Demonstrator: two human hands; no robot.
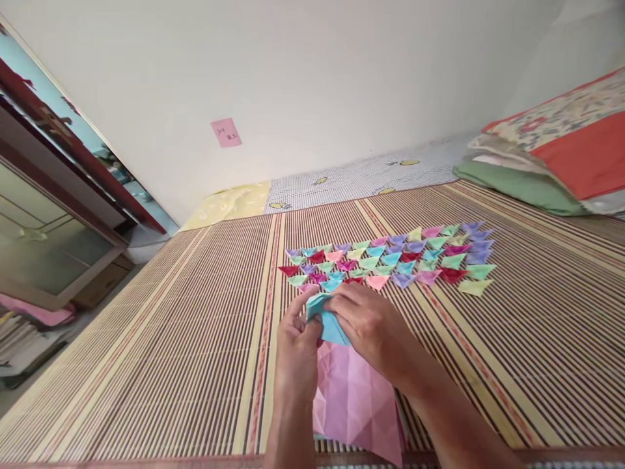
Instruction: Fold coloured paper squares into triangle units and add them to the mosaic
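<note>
A light-blue folded paper [334, 330] is held up between my two hands. My left hand [299, 329] pinches its left side, thumb in front. From the right, my right hand [364, 319] grips its upper edge, and the fingertips partly cover the folds. Just below lies a stack of creased paper sheets with a pink sheet [356, 397] on top. Beyond my hands, several small folded paper pieces [390, 258] in red, purple, green, blue, pink and yellow are set out in rows; my hands overlap the nearest row in view.
A striped bamboo mat [195, 326] covers the bed. Folded bedding [576, 150] is piled at the right, and a checked cloth [351, 176] runs along the wall. A pink note [226, 132] is stuck on the wall. A glass-panelled door [43, 228] stands at the left.
</note>
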